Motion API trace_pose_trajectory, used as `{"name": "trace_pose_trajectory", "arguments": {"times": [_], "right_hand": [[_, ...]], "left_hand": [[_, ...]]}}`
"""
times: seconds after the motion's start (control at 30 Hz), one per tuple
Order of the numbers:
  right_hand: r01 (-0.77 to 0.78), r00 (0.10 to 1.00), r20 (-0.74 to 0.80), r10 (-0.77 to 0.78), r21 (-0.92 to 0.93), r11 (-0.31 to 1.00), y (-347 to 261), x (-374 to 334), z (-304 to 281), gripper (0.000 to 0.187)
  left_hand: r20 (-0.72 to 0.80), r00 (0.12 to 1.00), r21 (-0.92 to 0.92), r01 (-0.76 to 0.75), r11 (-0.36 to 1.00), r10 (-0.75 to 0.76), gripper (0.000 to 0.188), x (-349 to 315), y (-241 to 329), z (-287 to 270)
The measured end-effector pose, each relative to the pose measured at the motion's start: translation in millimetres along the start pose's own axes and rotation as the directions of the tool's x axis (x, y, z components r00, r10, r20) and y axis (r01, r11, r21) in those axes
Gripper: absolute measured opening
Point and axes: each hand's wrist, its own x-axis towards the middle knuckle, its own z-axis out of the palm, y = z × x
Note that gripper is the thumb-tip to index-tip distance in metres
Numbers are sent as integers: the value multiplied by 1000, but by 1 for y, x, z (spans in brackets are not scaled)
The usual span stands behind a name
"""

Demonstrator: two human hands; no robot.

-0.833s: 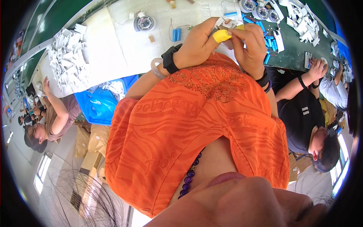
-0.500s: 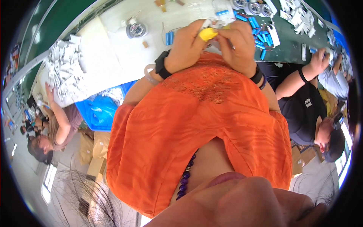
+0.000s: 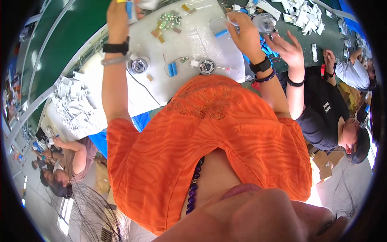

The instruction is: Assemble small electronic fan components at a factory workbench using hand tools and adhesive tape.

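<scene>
Orange top: it filled the middle of the view, worn by the person with both forearms stretched over the work.
White mat (image 3: 161, 52): it covered the near worktop, meeting a green table (image 3: 308, 48) on the right.
Co-worker (image 3: 322, 109): a person in black sat at the right, one hand (image 3: 289, 49) raised with fingers spread beside the person's right hand.
White parts (image 3: 74, 105): a heap lay at the mat's left; another pile (image 3: 304, 18) lay at the far right.
Left hand (image 3: 117, 20): high at the upper edge, its fingers were wrapped about a blue-and-white piece (image 3: 129, 9), partly cut off by the frame.
Right hand (image 3: 247, 38): its fingers were bent, a pale piece (image 3: 236, 17) at their tips; whether they gripped it I could not say.
Clear housing (image 3: 264, 23): it was just right of that hand, near the co-worker's fingertips.
Round units: one (image 3: 207, 66) stood close to the top's hem, another (image 3: 139, 64) farther left.
Circuit boards (image 3: 169, 21): green, clustered toward the far side.
Blue cells (image 3: 172, 69): a wired pair lay between the units.
Screwdriver (image 3: 225, 68): it lay beside the nearer unit.
</scene>
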Motion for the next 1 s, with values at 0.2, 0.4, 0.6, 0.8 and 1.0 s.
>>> {"name": "trace_pose_trajectory", "arguments": {"times": [0.2,0.4,0.6,0.8,1.0], "right_hand": [[52,992,-48,-115,-681,731,56,29,9,32],[-68,949,134,286,-797,600,71,35,27,37],[-202,911,134,389,-678,706,90,35,29,38],[-444,893,52,447,-53,894,89,18,-5,39],[-416,891,152,427,650,636,29,26,-37,27]], "left_hand": [[-282,955,95,-67,993,92,33,122,-83,-90],[-462,874,511,123,851,151,47,158,-108,-117],[-558,684,772,222,595,469,66,143,-124,-137],[-140,941,492,-204,846,308,36,54,-86,-56],[301,941,229,-228,946,155,39,-51,-26,61]]}}
